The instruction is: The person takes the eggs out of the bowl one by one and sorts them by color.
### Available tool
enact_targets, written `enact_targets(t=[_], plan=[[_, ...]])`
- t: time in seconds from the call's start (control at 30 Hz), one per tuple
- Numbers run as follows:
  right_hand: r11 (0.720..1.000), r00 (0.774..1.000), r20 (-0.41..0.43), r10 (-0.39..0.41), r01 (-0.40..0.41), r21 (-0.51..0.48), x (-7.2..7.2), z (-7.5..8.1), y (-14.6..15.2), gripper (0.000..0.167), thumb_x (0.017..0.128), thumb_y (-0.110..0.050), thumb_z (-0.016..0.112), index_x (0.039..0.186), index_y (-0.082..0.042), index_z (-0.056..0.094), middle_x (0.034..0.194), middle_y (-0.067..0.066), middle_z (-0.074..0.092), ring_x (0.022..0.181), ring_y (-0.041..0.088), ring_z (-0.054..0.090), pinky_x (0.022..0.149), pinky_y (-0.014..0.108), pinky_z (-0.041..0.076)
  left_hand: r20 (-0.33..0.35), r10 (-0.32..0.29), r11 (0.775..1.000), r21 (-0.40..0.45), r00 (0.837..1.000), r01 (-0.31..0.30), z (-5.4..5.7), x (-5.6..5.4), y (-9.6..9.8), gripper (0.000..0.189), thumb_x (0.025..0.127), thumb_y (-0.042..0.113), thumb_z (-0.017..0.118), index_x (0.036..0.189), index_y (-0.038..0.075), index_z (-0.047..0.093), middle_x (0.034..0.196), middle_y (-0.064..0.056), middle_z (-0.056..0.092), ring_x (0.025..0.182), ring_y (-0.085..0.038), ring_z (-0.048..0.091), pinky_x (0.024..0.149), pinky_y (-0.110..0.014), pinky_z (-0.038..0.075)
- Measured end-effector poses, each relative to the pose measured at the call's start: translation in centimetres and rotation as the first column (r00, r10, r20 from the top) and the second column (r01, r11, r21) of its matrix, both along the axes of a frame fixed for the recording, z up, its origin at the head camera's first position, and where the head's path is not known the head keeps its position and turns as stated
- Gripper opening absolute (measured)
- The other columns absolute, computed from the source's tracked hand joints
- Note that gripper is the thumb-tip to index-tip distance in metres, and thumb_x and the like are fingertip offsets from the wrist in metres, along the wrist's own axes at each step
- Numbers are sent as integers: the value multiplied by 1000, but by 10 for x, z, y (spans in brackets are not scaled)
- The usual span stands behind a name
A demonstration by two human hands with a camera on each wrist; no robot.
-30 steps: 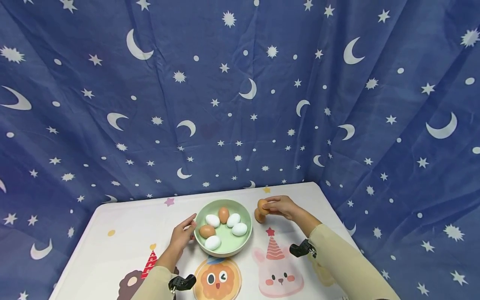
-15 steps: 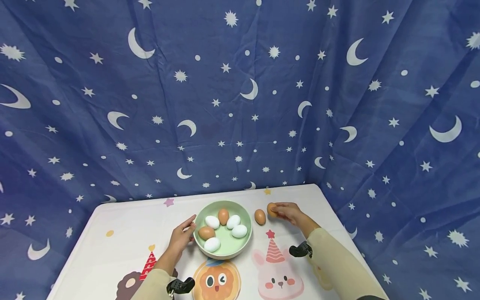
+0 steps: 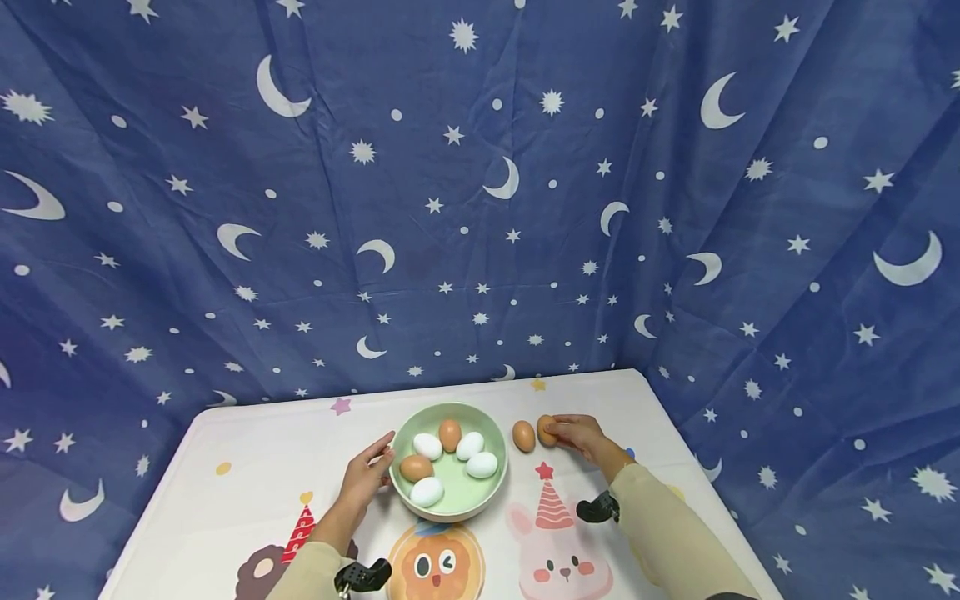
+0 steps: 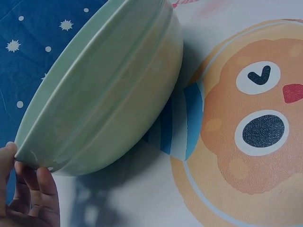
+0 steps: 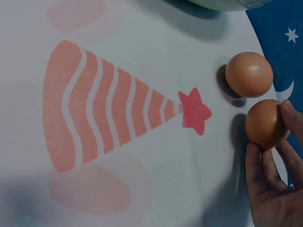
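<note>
My right hand point(image 3: 579, 434) pinches a brown egg point(image 5: 266, 124) between thumb and fingertips, low over the table. Right beside it lies another brown egg point(image 3: 523, 436), on its own on the cloth. My left hand point(image 3: 363, 477) holds the left side of a pale green bowl point(image 3: 459, 502); in the left wrist view the thumb meets the rim and curled fingers press the outer wall. Inside the bowl are two brown eggs, one at the back point(image 3: 450, 435) and one at the left point(image 3: 416, 468), along with several white eggs point(image 3: 482, 465).
A white tablecloth point(image 3: 247, 467) with printed cartoon animals covers the table. Behind and to the right hangs a dark blue curtain point(image 3: 420, 208) with moons and stars. Black devices sit on both wrists, the left one point(image 3: 363, 575) near the table's front.
My right hand has carried its brown egg right and down, from over the other brown egg to beside it. The left hand and bowl have stayed put.
</note>
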State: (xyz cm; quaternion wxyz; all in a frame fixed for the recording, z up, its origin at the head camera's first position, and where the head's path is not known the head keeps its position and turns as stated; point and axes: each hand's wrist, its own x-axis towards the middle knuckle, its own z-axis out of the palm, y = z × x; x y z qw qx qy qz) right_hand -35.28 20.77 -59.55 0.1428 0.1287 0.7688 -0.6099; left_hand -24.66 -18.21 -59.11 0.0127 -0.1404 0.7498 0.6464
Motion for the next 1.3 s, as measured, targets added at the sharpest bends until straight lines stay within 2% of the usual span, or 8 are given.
enact_targets(t=[0.13,0.4,0.6,0.93,1.03,1.2,1.3], plan=[[1000,1000,-15,11,-11,-15,2,-4,-1,50,79,-16,83,119,8,65,104,18,71,79,12,68,72,24,60,7,-2,1000,8,1000,2,-1,-1,0,43,100,11,57,142,7,52,121,-16,52,83,-7,55,63,-22,55],[998,999,28,-46,45,44,0,-4,-8,50,84,-12,78,127,7,61,116,20,67,78,9,65,76,25,60,26,-2,1000,-4,1000,3,2,-4,-2,43,101,15,57,143,10,51,126,-17,51,88,-10,58,63,-20,54],[997,999,31,-44,41,64,-1,-4,-9,52,84,-16,79,127,6,61,120,23,65,78,9,65,75,26,61,31,-3,1000,-7,1000,4,4,-5,-2,43,101,15,56,143,10,52,126,-16,50,89,-10,57,63,-19,54],[998,997,51,-53,50,49,1,-1,-8,52,85,-15,78,129,7,59,116,21,68,74,8,66,75,28,61,37,-10,1000,-3,999,10,3,-6,-3,43,101,15,56,143,10,51,126,-16,50,89,-10,58,63,-19,54],[997,998,19,-53,52,48,2,4,-4,51,87,-14,75,128,9,59,110,19,70,77,11,67,78,31,61,32,-22,1000,-4,999,23,2,-6,-4,43,101,15,55,144,9,50,126,-17,50,89,-11,58,63,-19,54],[986,993,-68,-95,103,131,2,17,2,46,87,-20,76,123,7,64,103,15,70,89,22,66,85,37,60,21,-24,1000,2,999,24,2,-7,-3,43,101,13,56,143,8,51,124,-16,51,82,-9,57,61,-19,54],[973,988,-109,-112,131,189,-1,26,3,45,85,-25,78,118,4,68,102,14,70,86,21,66,82,34,59,19,-20,1000,-1,1000,20,4,-7,-4,43,100,12,56,143,8,51,122,-16,52,77,-8,55,60,-19,53]])
